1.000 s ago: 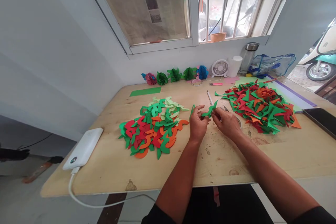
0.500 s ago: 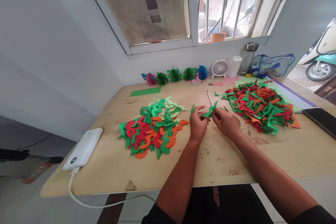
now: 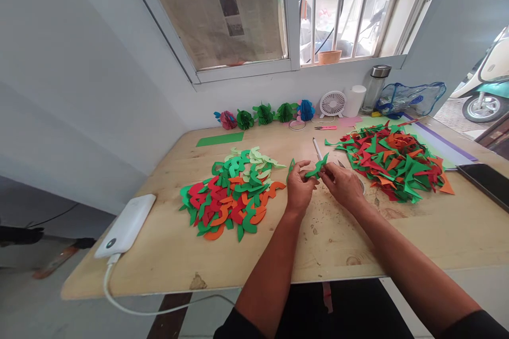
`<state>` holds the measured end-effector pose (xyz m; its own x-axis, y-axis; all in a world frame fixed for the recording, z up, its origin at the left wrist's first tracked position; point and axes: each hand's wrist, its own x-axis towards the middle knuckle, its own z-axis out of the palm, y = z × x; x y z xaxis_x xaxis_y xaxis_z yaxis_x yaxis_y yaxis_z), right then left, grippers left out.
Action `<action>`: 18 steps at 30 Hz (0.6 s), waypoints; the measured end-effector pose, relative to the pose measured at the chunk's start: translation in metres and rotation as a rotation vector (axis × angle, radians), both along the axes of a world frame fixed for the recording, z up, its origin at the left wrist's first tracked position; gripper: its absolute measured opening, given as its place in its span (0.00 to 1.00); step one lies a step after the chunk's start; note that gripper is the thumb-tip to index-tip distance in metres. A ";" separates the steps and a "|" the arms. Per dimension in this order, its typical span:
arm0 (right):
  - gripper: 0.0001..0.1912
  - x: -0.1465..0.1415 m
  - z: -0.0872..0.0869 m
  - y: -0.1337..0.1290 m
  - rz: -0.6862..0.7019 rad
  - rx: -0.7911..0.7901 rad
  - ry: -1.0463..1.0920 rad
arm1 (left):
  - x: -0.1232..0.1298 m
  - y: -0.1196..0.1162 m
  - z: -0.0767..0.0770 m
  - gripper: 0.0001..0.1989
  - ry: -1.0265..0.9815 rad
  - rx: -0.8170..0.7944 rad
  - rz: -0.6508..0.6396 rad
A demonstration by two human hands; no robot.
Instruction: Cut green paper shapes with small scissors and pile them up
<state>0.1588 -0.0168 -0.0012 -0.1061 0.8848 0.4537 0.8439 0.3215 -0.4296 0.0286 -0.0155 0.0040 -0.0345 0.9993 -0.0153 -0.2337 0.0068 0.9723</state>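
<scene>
Curved, pointed green paper piece (image 3: 317,167)

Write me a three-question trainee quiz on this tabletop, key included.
1. True or false: the pile of curved paper pieces lies to the left of both hands.
2. Choose one: what stands between the blue paper figure and the white cylinder? (a) glass bottle (b) small fan (c) black phone
3. Fill in one colour: the paper piece held between the left hand and the right hand is ____.

Key: 1 true; 2 b; 3 green.
</scene>
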 end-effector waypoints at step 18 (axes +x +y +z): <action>0.13 -0.003 0.010 -0.004 -0.055 -0.030 0.258 | 0.000 0.001 0.003 0.26 -0.207 -0.060 0.044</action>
<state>0.1555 -0.0205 0.0084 0.0578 0.8995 0.4331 0.7212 0.2623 -0.6411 0.0289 -0.0146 0.0070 -0.0681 0.9939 -0.0864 -0.4300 0.0489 0.9015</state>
